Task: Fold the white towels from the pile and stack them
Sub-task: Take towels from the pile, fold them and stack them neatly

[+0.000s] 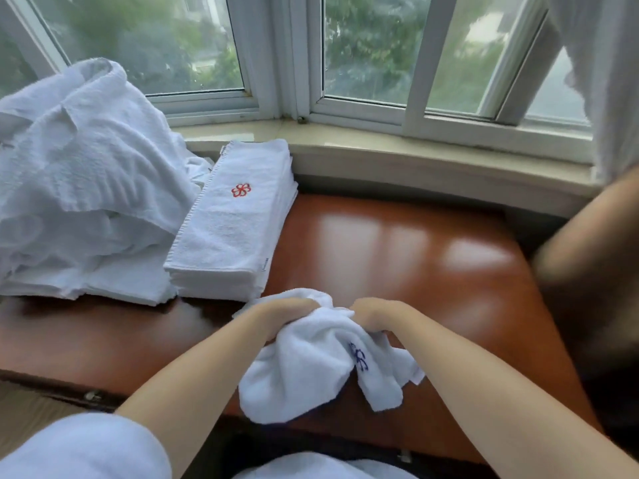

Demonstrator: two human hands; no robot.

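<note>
A crumpled white towel (311,368) with a blue embroidered logo hangs bunched between my two hands over the brown table (397,257). My left hand (287,314) grips its upper left part. My right hand (375,314) grips its upper right part. Behind and to the left stands a neat stack of folded white towels (231,229), the top one showing a red logo. A big loose pile of white towels (79,181) lies at the far left, touching the stack.
A stone window sill (415,150) and window frames run along the back of the table. A white curtain (608,81) hangs at the upper right. A blurred dark shape (587,271) stands at the right edge.
</note>
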